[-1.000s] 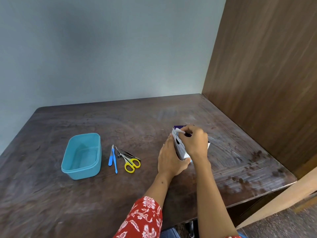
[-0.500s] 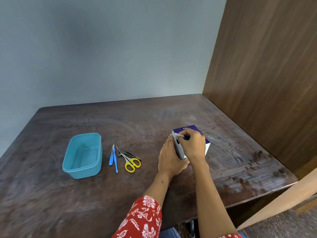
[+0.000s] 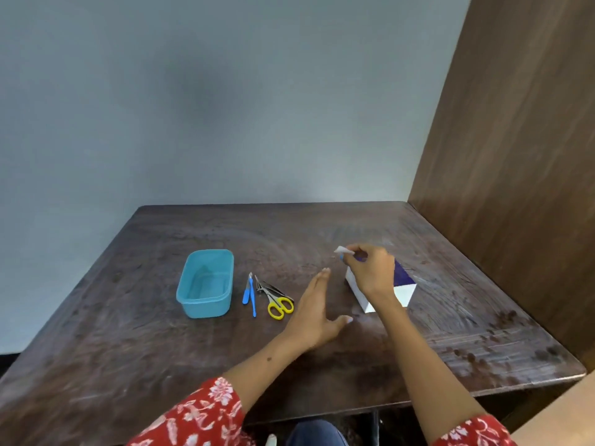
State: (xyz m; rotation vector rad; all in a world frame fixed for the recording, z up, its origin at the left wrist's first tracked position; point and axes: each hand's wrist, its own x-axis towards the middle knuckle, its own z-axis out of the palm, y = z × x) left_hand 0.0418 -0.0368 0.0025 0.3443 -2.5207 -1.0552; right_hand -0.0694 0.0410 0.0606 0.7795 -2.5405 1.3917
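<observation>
Item count on the worktop point(image 3: 161, 349): one box point(image 3: 404, 292), one small white piece point(image 3: 342, 251), one teal container point(image 3: 206, 307), one pair of yellow-handled scissors point(image 3: 279, 306), two blue-handled tools point(image 3: 250, 296). A dark metal tool set point(image 3: 273, 287) is also present, but its count cannot be read.

Box: rectangular, with a dark purple top face and white side faces. It stands on the worktop between the centre and the right edge, about midway between the far and near edges. Its left end is partly hidden by the right grip.

White piece: slender and pale, too blurred to identify. It is off the worktop surface, above the far left corner of the box.

Right grip point(image 3: 373, 275): fingers curled, thumb and fingertips pinching the white piece at its right end. The grip sits over the left part of the box.

Left grip point(image 3: 317, 312): fingers straight and together, thumb spread toward the box, holding nothing. It is just left of the box, not touching it. Whether its edge rests on the worktop cannot be told.

The container is open-topped and stands left of centre. The blue tools, the dark tools and the scissors lie side by side between the container and the left grip.
</observation>
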